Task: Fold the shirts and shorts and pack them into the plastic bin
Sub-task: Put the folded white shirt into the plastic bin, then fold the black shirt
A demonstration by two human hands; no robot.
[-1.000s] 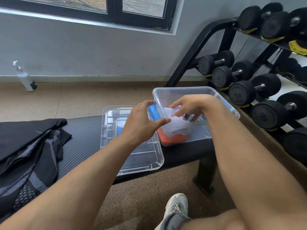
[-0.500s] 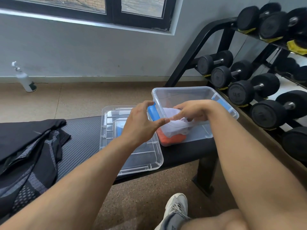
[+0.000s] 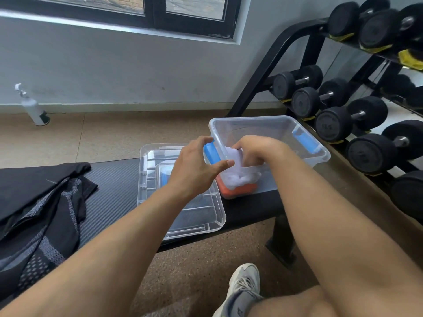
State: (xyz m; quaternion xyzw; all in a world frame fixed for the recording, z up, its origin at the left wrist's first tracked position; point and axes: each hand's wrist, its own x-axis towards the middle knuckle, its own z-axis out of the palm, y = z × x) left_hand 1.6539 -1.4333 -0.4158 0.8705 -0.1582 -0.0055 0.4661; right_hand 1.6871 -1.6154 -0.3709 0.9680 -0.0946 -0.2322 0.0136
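The clear plastic bin (image 3: 256,124) with blue latches stands on the right end of the black bench (image 3: 109,179). A folded orange garment (image 3: 242,191) lies at the bottom of its near left corner, with a white garment (image 3: 238,179) on top. My right hand (image 3: 256,149) is down inside the bin, fingers curled into the white garment. My left hand (image 3: 194,165) holds the bin's left end around the blue latch (image 3: 211,153), thumb along the front rim. Several black and grey clothes (image 3: 34,202) lie piled on the bench's left side.
The bin's clear lid (image 3: 183,213) lies upside down on the bench just left of the bin. A dumbbell rack (image 3: 343,110) stands close behind and to the right. A spray bottle (image 3: 32,108) stands by the wall. My shoe (image 3: 242,287) is on the floor below.
My right hand has pushed the white garment lower into the bin, onto the orange one. My left hand has stayed at the bin's left end.
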